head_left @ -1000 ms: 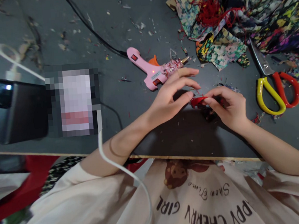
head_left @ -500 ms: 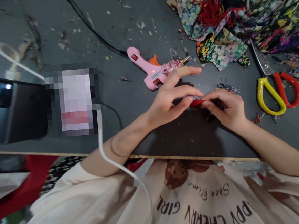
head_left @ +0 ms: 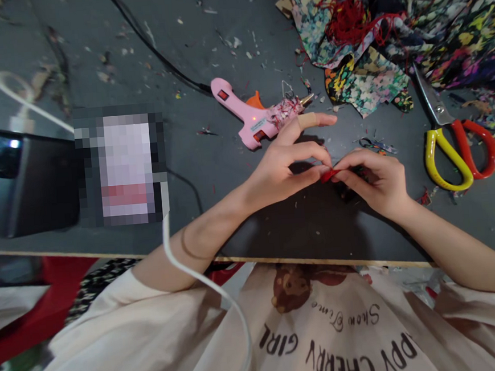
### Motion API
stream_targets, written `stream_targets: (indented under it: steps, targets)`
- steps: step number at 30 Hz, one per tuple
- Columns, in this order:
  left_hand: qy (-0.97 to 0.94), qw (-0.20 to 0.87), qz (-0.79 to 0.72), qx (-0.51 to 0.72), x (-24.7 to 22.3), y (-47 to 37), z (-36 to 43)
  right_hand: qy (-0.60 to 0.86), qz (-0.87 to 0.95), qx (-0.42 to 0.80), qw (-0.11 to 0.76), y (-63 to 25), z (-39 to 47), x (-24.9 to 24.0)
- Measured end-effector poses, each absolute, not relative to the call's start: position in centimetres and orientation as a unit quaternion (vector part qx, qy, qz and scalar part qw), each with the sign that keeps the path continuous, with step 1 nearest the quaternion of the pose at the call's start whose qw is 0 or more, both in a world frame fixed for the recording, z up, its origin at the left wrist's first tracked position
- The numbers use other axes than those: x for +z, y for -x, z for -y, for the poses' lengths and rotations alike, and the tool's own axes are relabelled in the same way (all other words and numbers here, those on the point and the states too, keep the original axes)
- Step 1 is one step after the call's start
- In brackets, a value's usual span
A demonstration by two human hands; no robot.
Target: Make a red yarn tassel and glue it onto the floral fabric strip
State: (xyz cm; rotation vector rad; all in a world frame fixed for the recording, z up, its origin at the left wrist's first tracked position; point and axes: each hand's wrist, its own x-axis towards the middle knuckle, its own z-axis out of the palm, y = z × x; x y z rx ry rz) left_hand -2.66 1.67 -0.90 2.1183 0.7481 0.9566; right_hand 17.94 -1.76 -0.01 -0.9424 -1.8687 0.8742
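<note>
Left hand (head_left: 274,169), right hand (head_left: 382,183) — both pinch small red bit (head_left: 328,176), thumb to finger. Pink glue gun (head_left: 240,109) — beside left hand.

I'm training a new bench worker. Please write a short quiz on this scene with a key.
1. True or false: the bare left hand and bare right hand meet at the small red piece.
2. Which is nearer the left hand: the pink plastic glue gun or the yellow-and-red-handled steel scissors?
3. The glue gun's trigger is: (a) green, (b) orange, (c) white?
Key: 1 true; 2 the glue gun; 3 b.
</note>
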Motion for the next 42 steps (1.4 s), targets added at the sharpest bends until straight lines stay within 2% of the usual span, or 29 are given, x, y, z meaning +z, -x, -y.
stream_targets:
  steps: [11, 19, 26, 31, 37, 42]
  targets:
    - [-0.783, 0.416, -0.274, 0.371, -1.4, 2.3, -1.8, 0.381, 0.731, 0.352, 0.443, -17.6, 2.1, 0.0]
    - [-0.741, 0.488, -0.296, 0.354, -1.1, 2.0, -1.5, 0.377, 0.688, 0.477, 0.398, -17.5, 2.2, -0.2]
    - [-0.729, 0.502, -0.316, 0.341, -0.9, 1.8, -1.3, 0.382, 0.690, 0.478, 0.385, -17.4, 2.1, -0.4]
    - [-0.735, 0.464, -0.348, 0.351, -0.6, 1.8, -1.0, 0.412, 0.669, 0.473, 0.398, -17.4, 2.0, -0.2]
    - [-0.786, 0.312, -0.378, 0.377, -0.3, 1.8, -0.5, 0.441, 0.639, 0.473, 0.416, -17.1, 1.9, -0.1]
    - [-0.800, 0.297, -0.374, 0.364, -0.7, 1.6, -0.6, 0.439, 0.641, 0.479, 0.409, -17.0, 1.9, -0.1]
